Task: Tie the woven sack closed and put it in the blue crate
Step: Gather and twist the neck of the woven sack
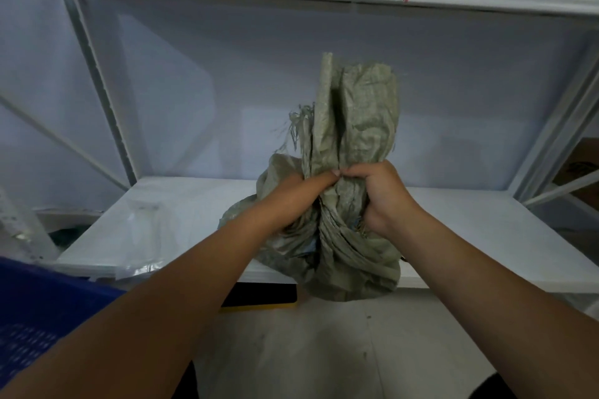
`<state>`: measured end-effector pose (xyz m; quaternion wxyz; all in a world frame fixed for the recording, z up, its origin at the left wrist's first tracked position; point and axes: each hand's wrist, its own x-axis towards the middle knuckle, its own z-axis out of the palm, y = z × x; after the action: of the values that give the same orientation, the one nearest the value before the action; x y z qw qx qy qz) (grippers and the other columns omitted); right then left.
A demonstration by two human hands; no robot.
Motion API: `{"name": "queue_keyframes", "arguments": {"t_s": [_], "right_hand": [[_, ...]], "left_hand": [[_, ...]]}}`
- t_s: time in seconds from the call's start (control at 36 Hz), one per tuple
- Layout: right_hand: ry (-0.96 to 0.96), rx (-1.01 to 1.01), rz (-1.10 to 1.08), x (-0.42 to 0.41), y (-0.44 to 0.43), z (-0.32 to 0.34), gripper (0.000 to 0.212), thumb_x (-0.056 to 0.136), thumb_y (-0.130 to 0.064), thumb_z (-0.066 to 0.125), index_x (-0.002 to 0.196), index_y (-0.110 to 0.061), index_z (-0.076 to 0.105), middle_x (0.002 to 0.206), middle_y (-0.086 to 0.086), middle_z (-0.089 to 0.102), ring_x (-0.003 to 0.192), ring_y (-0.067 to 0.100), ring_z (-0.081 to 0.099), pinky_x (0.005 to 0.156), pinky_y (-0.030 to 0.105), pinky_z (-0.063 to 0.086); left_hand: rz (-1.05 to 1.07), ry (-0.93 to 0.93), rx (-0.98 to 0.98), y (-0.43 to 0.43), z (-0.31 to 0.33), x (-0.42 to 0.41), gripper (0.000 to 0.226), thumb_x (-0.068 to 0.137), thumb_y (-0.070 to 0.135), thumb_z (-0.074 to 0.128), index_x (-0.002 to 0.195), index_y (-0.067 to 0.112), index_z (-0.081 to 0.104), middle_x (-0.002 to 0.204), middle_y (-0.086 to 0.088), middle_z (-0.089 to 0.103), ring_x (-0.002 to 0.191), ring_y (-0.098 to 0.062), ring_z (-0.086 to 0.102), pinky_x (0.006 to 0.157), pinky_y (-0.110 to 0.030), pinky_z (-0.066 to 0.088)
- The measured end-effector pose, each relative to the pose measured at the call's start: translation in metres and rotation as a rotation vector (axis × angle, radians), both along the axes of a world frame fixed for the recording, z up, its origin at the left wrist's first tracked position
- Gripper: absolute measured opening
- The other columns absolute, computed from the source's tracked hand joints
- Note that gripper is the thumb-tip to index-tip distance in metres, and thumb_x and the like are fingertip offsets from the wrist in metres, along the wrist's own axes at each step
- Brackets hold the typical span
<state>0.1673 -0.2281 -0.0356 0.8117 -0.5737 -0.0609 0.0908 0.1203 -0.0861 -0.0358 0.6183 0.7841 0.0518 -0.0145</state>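
View from a head-worn camera, looking down along two bare forearms. In the centre of the frame a grey-green woven sack (356, 113) sits on the front edge of a white shelf (486, 230), its lower bulge hanging slightly over that edge. The left hand (301, 194) and the right hand (385, 197) meet at the sack's gathered neck, thumbs touching. The fingers (355, 172) of both hands are curled tightly round the bunched cloth. Above the hands the loose top of the sack stands upright, with frayed strands (296, 126) trailing off its left side. No knot is visible, so the tying looks unfinished. A corner of the blue crate (39, 311) shows at the lower left of the frame, well apart from the sack. The likely risks: if either grip loosens while the neck is being wound, the stiff weave may spring open. The frayed edge could snag or pull apart under a hard tug. The overhanging body could also slide off the shelf toward the floor.
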Motion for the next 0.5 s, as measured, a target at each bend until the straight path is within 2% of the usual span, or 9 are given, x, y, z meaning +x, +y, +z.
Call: {"name": "queue_keyframes", "arguments": {"t_s": [0.06, 0.14, 0.17, 0.25, 0.31, 0.36, 0.42, 0.5], "right_hand": [[-0.014, 0.017, -0.01, 0.001, -0.001, 0.0, 0.046, 0.071, 0.002, 0.062, 0.116, 0.0, 0.07, 0.108, 0.022, 0.074, 0.1, 0.038, 0.072, 0.091, 0.056, 0.057], [-0.048, -0.001, -0.037, 0.001, -0.003, 0.002, 0.038, 0.083, 0.007, 0.056, 0.117, -0.002, 0.07, 0.106, 0.019, 0.076, 0.098, 0.036, 0.073, 0.087, 0.051, 0.059], [-0.072, -0.016, -0.04, -0.001, -0.004, 0.004, 0.037, 0.085, 0.008, 0.055, 0.117, -0.003, 0.07, 0.105, 0.017, 0.076, 0.097, 0.034, 0.074, 0.084, 0.048, 0.061], [-0.172, -0.112, -0.068, -0.007, -0.005, 0.007, 0.031, 0.088, 0.006, 0.056, 0.109, -0.009, 0.074, 0.102, 0.009, 0.078, 0.095, 0.026, 0.075, 0.084, 0.042, 0.061], [-0.227, -0.181, -0.081, -0.009, -0.004, 0.008, 0.027, 0.09, 0.001, 0.06, 0.109, -0.011, 0.075, 0.102, 0.006, 0.079, 0.096, 0.023, 0.075, 0.088, 0.042, 0.06], [-0.235, -0.182, -0.067, -0.009, -0.002, 0.008, 0.025, 0.093, -0.006, 0.062, 0.115, -0.01, 0.073, 0.105, 0.007, 0.078, 0.099, 0.023, 0.075, 0.089, 0.04, 0.06], [-0.19, -0.097, -0.004, -0.009, 0.0, 0.008, 0.03, 0.096, -0.016, 0.063, 0.125, -0.01, 0.068, 0.111, 0.009, 0.076, 0.103, 0.024, 0.073, 0.091, 0.039, 0.058], [-0.102, 0.077, 0.151, -0.008, 0.002, 0.005, 0.05, 0.093, -0.03, 0.068, 0.138, -0.011, 0.056, 0.127, 0.013, 0.07, 0.115, 0.03, 0.068, 0.098, 0.044, 0.054]], "left_hand": [[-0.053, 0.011, -0.001, 0.0, 0.0, -0.001, 0.053, 0.083, 0.045, 0.069, 0.129, 0.018, 0.063, 0.114, 0.001, 0.073, 0.103, -0.016, 0.068, 0.086, -0.029, 0.052], [-0.153, -0.028, -0.097, -0.005, 0.0, -0.002, 0.027, 0.086, 0.023, 0.071, 0.112, 0.016, 0.071, 0.103, -0.005, 0.077, 0.099, -0.021, 0.072, 0.088, -0.033, 0.055], [-0.189, -0.046, -0.133, -0.007, -0.002, 0.0, 0.027, 0.087, 0.019, 0.071, 0.114, 0.015, 0.07, 0.106, -0.006, 0.076, 0.102, -0.022, 0.072, 0.092, -0.034, 0.055], [-0.263, -0.066, -0.168, -0.012, -0.006, -0.001, 0.044, 0.086, 0.017, 0.075, 0.128, 0.015, 0.064, 0.117, -0.004, 0.073, 0.11, -0.02, 0.069, 0.101, -0.037, 0.052], [-0.227, -0.111, -0.15, -0.015, -0.01, 0.0, 0.046, 0.083, 0.016, 0.079, 0.127, 0.015, 0.064, 0.117, -0.004, 0.073, 0.111, -0.018, 0.068, 0.101, -0.038, 0.052], [-0.089, -0.203, -0.168, -0.017, -0.009, 0.001, 0.037, 0.081, 0.011, 0.08, 0.116, 0.014, 0.069, 0.112, -0.006, 0.074, 0.105, -0.018, 0.07, 0.099, -0.039, 0.054], [0.009, -0.256, -0.279, -0.017, -0.006, 0.001, 0.029, 0.082, 0.002, 0.077, 0.107, 0.015, 0.07, 0.108, -0.008, 0.075, 0.1, -0.019, 0.072, 0.093, -0.036, 0.056], [0.049, -0.313, -0.451, -0.018, -0.002, 0.004, 0.031, 0.083, 0.002, 0.076, 0.113, 0.01, 0.071, 0.109, -0.012, 0.075, 0.102, -0.026, 0.072, 0.093, -0.042, 0.056]]}}
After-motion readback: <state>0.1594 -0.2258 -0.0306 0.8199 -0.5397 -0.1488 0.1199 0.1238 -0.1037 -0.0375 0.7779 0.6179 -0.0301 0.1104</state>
